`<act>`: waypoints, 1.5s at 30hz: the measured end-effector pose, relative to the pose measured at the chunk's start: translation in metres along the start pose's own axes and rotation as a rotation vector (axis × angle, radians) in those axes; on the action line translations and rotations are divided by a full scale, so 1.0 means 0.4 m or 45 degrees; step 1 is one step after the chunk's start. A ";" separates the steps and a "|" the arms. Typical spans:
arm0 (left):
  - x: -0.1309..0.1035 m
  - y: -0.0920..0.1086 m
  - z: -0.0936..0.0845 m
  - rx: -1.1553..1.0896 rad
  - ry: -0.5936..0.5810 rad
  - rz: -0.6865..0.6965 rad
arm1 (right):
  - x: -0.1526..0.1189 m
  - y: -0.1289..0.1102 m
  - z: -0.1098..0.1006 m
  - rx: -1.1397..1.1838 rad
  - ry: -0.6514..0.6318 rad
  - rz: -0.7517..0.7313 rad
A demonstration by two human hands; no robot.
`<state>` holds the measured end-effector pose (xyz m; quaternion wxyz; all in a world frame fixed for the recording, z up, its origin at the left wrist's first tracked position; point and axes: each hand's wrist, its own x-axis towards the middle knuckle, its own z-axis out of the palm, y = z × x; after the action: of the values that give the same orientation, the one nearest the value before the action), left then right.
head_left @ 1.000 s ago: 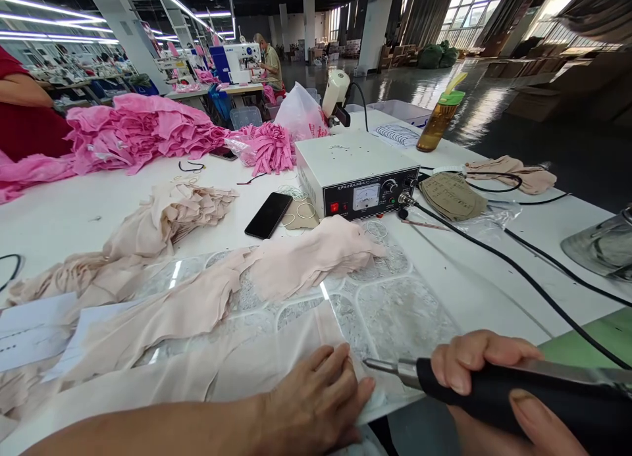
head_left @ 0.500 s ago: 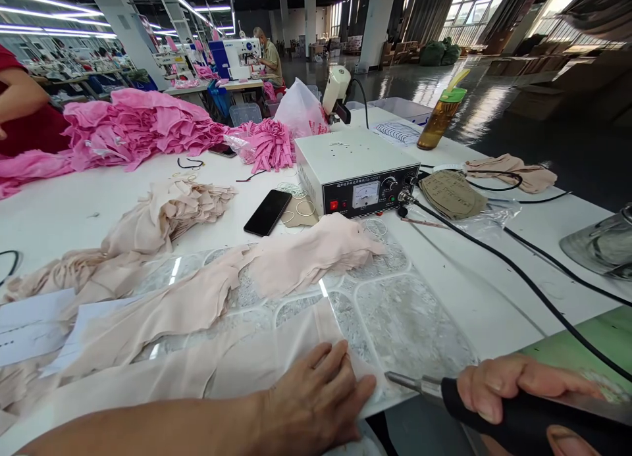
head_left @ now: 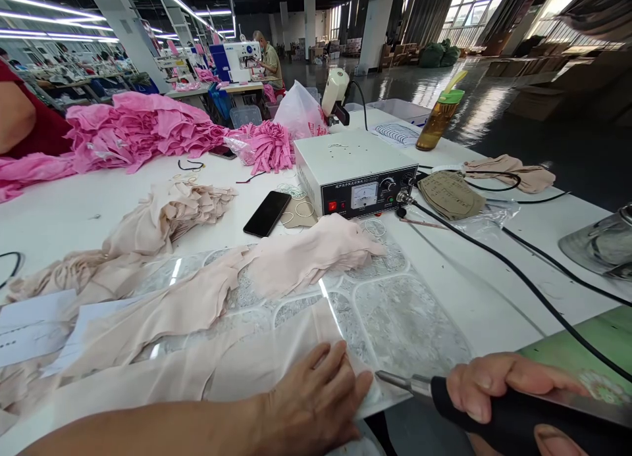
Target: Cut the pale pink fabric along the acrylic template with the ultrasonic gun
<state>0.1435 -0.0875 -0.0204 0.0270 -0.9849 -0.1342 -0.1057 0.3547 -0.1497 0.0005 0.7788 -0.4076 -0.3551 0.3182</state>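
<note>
My left hand (head_left: 323, 393) lies on a thin beige fabric piece (head_left: 266, 354), fingers stretched out and pressing it down on a marble-patterned clear-topped sheet (head_left: 409, 318). My right hand (head_left: 508, 390) is wrapped round the black handle of an ultrasonic welding gun (head_left: 478, 406). The gun's pointed metal tip is just right of my left thumb, at the fabric's right end; whether it touches the cloth I cannot tell. Beyond my left hand lie a stack of beige fabric pieces (head_left: 316, 255) and a bunched beige pile (head_left: 168, 216).
A white control box (head_left: 355, 166) with a dial stands behind, its black cable (head_left: 518, 272) running right. Around it are a phone (head_left: 267, 213), a drink bottle (head_left: 439, 120), a glass jar (head_left: 600, 245), brown card pieces (head_left: 450, 194) and pink fabric (head_left: 148, 127). Another person's arm (head_left: 14, 117) is at far left.
The welding gun in my right hand has moved slightly left, its tip closer to my left thumb. My left hand stays nearly in place on the fabric.
</note>
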 end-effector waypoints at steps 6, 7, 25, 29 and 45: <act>-0.001 0.001 0.005 0.037 0.016 0.012 | 0.009 -0.002 0.045 0.034 -0.067 -0.004; -0.001 0.001 0.006 0.041 0.028 0.012 | 0.011 -0.003 0.049 0.036 -0.069 -0.005; -0.005 0.002 0.014 0.059 0.091 -0.014 | 0.021 -0.005 0.079 -0.015 -0.172 0.017; -0.004 0.002 0.009 0.075 0.061 -0.015 | 0.027 0.006 0.084 0.006 -0.218 0.009; -0.012 -0.002 0.021 -0.003 0.057 -0.049 | 0.037 0.020 0.083 -0.024 -0.262 -0.060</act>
<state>0.1406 -0.0873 -0.0295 0.0269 -0.9796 -0.1522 -0.1282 0.3339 -0.1208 0.0117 0.7416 -0.3715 -0.4457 0.3366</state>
